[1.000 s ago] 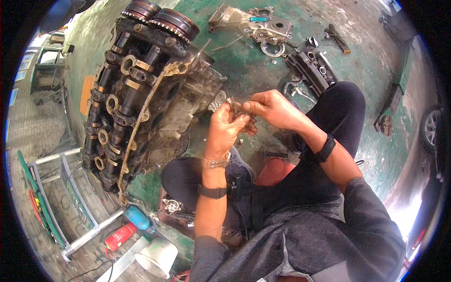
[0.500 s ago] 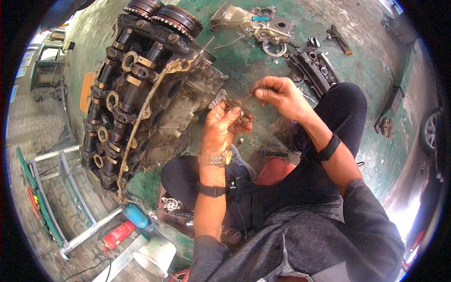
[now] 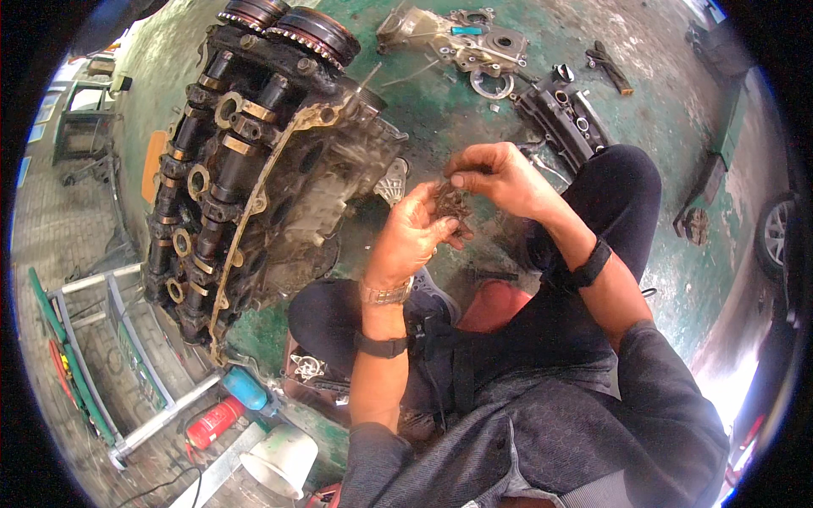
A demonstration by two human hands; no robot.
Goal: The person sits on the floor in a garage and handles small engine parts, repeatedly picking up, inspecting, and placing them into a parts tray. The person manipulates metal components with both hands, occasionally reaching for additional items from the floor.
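A brown, tangled clump of fibres or fine wire (image 3: 452, 201) sits between the thumb and fingers of my left hand (image 3: 408, 235); its exact kind is hard to make out. My right hand (image 3: 501, 179) is closed in a pinch at the clump's upper right side, and what its fingertips hold is hidden. Both hands are off the floor, in front of my bent knees. Just left of them stands a large, oily engine (image 3: 288, 203) with camshafts (image 3: 229, 169) exposed along its top and toothed sprockets (image 3: 309, 38) at the far end.
On the green floor beyond lie a metal engine cover (image 3: 483, 55) with a blue-handled tool (image 3: 467, 30), a black valve cover (image 3: 567, 114) and a dark tool (image 3: 611, 69). At lower left are a metal frame (image 3: 127, 339), red extinguisher (image 3: 215, 423) and white bucket (image 3: 279, 457).
My left hand has turned, showing more of the clump and hiding the watch face. My right hand has shifted slightly left, and its fingertips now meet the clump.
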